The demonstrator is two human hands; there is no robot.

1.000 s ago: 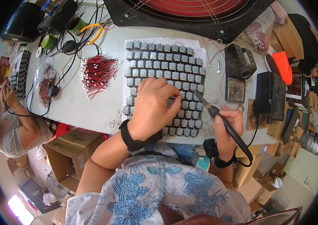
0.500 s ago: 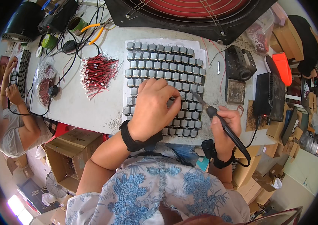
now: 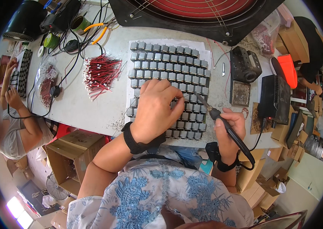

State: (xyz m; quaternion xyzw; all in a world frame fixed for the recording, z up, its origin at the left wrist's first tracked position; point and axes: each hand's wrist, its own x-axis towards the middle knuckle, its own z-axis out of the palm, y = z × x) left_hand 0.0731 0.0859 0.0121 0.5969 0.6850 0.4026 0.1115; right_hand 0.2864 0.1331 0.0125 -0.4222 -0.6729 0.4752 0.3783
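Note:
In my right hand [image 3: 230, 131] is a black-handled soldering iron [image 3: 232, 133], gripped like a pen. Its metal tip points up and left onto the rows of small grey metal-cased parts [image 3: 169, 66], which stand in a close grid on white paper. My left hand [image 3: 159, 105] lies over the left-middle of this grid, thumb and forefinger pinched near the iron's tip. A thin strand of solder wire [image 3: 186, 95] seems to come out of that pinch. The palm hides several of the parts, and the contact at the tip is too small to make out.
Left of the grid lies a bundle of red wires with white connectors [image 3: 101, 72]. Orange-handled pliers [image 3: 99, 34] and black cables lie behind it. A large fan [image 3: 195, 15] stands at the back. On the right are a black holder [image 3: 245, 65] and a black box [image 3: 274, 99]. Another person [image 3: 16, 126] works at left.
Both hands keep nearly the same pose, with the iron's tip still by the left fingers. The whole view has shifted slightly. At far right, another person's hand has moved.

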